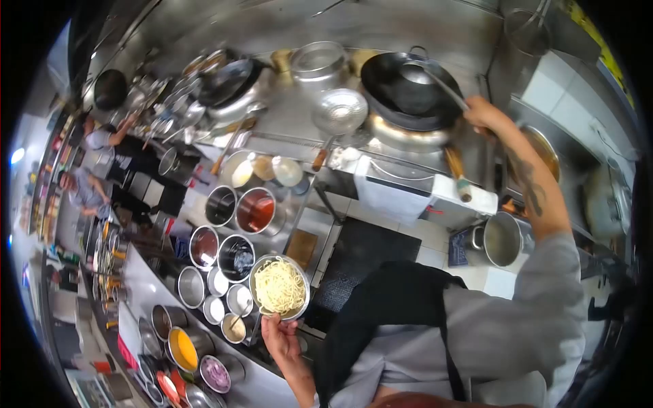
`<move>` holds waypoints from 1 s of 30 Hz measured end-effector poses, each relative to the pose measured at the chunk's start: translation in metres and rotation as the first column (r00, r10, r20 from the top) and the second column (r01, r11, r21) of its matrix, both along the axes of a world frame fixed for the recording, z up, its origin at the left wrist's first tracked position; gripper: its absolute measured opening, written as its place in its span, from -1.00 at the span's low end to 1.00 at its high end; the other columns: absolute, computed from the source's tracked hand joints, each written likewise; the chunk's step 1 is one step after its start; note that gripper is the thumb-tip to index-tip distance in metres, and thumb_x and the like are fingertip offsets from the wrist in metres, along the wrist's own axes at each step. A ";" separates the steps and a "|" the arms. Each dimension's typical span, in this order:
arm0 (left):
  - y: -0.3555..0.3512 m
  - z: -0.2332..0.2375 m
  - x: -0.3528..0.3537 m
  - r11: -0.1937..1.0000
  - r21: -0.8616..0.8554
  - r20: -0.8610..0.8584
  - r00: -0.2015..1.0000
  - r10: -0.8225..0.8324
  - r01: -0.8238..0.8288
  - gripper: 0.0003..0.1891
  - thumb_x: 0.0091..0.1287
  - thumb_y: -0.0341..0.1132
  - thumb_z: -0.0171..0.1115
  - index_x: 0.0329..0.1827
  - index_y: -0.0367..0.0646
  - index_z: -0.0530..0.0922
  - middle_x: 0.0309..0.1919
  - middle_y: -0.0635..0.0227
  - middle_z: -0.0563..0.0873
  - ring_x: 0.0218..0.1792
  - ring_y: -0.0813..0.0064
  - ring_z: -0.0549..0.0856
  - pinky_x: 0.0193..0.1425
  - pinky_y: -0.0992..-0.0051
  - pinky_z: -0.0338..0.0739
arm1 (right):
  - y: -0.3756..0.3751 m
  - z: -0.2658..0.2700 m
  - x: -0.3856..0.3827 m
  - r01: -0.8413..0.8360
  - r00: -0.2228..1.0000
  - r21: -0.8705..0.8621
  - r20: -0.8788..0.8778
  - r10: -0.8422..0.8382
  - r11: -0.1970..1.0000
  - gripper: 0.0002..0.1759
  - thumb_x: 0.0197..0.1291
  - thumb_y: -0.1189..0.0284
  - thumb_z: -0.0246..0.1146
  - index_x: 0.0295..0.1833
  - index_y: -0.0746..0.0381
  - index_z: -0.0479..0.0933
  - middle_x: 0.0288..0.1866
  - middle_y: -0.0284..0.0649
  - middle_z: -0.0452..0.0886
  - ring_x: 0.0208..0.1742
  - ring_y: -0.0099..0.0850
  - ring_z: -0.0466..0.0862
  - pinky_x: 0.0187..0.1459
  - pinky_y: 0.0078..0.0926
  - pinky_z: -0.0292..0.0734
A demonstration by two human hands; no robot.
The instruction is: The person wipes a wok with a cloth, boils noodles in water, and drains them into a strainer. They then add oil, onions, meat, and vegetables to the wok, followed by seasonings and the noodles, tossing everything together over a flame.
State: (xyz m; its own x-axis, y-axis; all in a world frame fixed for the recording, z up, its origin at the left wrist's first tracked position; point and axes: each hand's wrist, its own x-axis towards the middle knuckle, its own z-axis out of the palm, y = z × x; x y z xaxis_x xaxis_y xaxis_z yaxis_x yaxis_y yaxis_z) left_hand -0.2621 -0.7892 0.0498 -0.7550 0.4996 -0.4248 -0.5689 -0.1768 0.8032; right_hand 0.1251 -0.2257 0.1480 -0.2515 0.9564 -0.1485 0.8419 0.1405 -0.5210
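My left hand (pixel 280 340) is closed on the near rim of a round metal bowl (pixel 305 294) filled with pale yellow noodles (pixel 279 285). The bowl is beside the tubs at the counter's edge. Stretched out to the far right, my right hand (pixel 484 115) grips the handle of a metal ladle (pixel 416 73). The ladle's round head is over the inside of a black wok (pixel 401 102), which sits on the stove burner. Left of the wok, a perforated metal skimmer (pixel 340 111) lies with its wooden handle pointing toward me.
Metal pots of red sauce (pixel 256 209) and dark liquid (pixel 236 257) stand near the bowl. Closer to me are tubs of yellow liquid (pixel 183 348) and sliced purple onion (pixel 215 374). A black mat (pixel 364 262) covers part of the floor. Two people (pixel 88 190) stand far left.
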 end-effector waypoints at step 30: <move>0.046 0.016 0.011 0.981 0.078 -0.033 0.984 -0.176 0.178 -0.86 0.43 -0.30 0.16 -0.26 -0.13 0.44 -0.41 0.30 0.68 -0.46 0.52 0.71 -0.38 0.56 0.69 | -0.011 -0.019 0.049 -0.063 0.982 -0.121 -0.182 0.040 0.991 -0.83 0.14 0.59 0.00 -0.17 0.27 0.46 -0.63 -0.30 0.40 -0.74 -0.47 0.40 -0.76 -0.46 0.35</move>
State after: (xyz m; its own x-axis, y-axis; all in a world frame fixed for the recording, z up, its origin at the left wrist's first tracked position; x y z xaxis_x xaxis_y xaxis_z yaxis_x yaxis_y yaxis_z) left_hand -0.2506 -0.7433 0.0655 -0.6613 0.6582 -0.3599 -0.5766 -0.1391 0.8051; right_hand 0.1736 -0.2362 0.1290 -0.3335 0.9180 -0.2147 0.7268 0.1053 -0.6787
